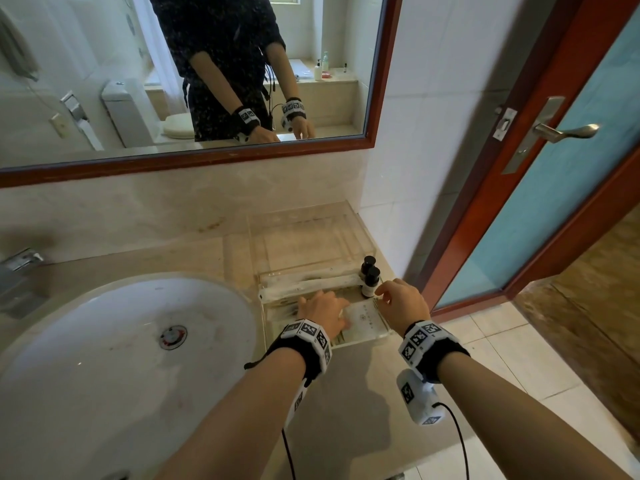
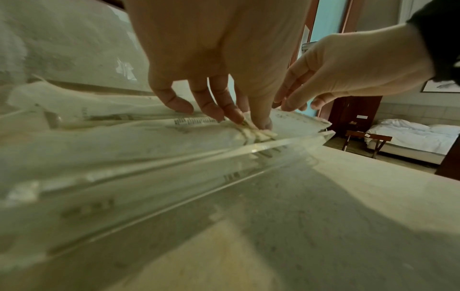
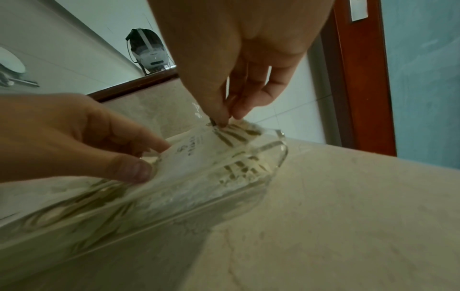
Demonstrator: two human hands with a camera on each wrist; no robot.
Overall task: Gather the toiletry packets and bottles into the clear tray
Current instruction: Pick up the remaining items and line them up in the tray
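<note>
A clear tray (image 1: 363, 341) sits on the counter, right of the sink, with several white packets (image 1: 363, 318) lying in it. Two small dark-capped bottles (image 1: 370, 280) stand upright at its far right corner. My left hand (image 1: 322, 308) lies over the packets, its fingers (image 2: 224, 114) pressing down on them. My right hand (image 1: 382, 295) is at the tray's right side. There, thumb and forefinger (image 3: 224, 118) pinch the striped edge of the top white packet (image 3: 194, 157). The tray's rim (image 2: 174, 157) and rounded corner (image 3: 281, 153) show close up.
A clear acrylic box (image 1: 304, 237) stands behind the tray against the marble backsplash. The white sink (image 1: 121, 341) fills the left, with a tap (image 1: 20, 271) at its far left. The counter edge, a tiled floor and an open door (image 1: 554, 133) lie to the right.
</note>
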